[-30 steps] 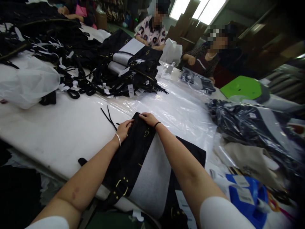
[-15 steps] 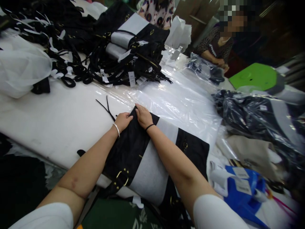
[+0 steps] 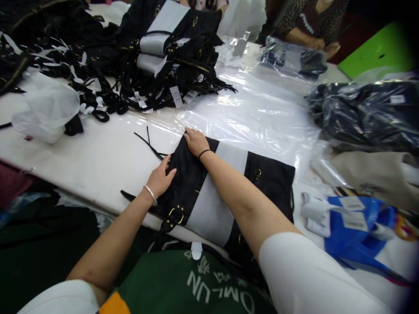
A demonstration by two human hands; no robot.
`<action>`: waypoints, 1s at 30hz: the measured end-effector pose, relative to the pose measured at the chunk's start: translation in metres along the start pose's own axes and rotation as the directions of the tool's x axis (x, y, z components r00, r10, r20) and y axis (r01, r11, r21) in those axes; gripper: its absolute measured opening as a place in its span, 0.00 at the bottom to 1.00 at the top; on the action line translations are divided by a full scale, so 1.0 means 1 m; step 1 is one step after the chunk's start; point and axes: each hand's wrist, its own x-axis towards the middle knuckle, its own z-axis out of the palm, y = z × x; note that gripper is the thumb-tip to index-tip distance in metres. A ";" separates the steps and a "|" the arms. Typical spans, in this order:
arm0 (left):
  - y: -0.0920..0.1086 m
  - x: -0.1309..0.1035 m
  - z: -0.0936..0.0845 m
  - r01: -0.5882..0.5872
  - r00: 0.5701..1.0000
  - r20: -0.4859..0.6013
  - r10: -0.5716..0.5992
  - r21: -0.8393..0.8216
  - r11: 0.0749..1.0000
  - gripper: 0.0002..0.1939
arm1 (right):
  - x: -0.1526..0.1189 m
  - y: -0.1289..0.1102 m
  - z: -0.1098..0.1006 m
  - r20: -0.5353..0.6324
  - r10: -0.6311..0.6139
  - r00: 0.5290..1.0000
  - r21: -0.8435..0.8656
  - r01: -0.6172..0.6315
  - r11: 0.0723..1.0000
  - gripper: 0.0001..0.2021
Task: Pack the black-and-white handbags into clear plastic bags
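Note:
A black bag (image 3: 183, 183) with brass-coloured buckles lies flat at the table's front edge, a pale grey band (image 3: 209, 209) across its middle. My right hand (image 3: 197, 142) rests flat on its far left corner, fingers stretched out. At the bag's left edge is my left hand (image 3: 160, 178), thumb and fingers apart; it grips nothing, and whether it touches the fabric is hard to tell. Thin black cords (image 3: 149, 143) stick out beyond the left hand. A buckled strap (image 3: 173, 218) hangs over the near edge, and my right forearm covers part of the band.
Similar black bags (image 3: 176, 52) with tags are piled at the back. Clear plastic sheets (image 3: 248, 109) lie beyond the bag. At right are plastic-wrapped dark goods (image 3: 366, 109), a blue holder (image 3: 356, 231) and a white tool. Across the table are a co-worker's hands (image 3: 322, 46).
My left hand has let go of the bag's edge, opened and drawn back toward me. The right hand stays on the corner, now flatter. The view has shifted.

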 end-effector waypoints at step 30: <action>0.046 0.031 0.028 -0.414 0.906 0.167 0.389 0.544 0.730 0.28 | -0.001 -0.002 -0.003 0.023 -0.017 1.000 0.091 0.014 0.996 0.25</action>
